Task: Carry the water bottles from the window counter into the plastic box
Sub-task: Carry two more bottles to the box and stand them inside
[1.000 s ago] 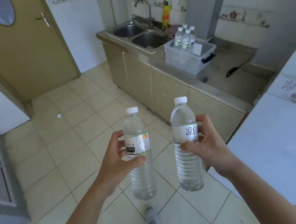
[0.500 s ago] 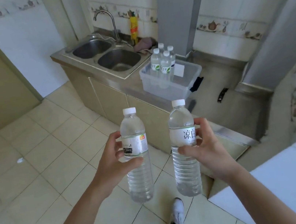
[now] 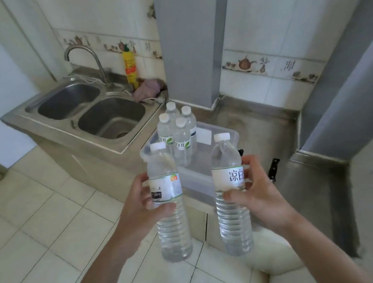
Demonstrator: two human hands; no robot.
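We hold two upright water bottles, the left bottle (image 3: 169,202) clasped in our left hand (image 3: 139,205), the right bottle (image 3: 231,192) in our right hand (image 3: 258,193), near the clear plastic box (image 3: 195,176). We should lower them beside the four bottles (image 3: 179,132) standing at its far left.

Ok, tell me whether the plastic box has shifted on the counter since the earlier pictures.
No. The plastic box sits beside the sink as before; only the camera came closer.
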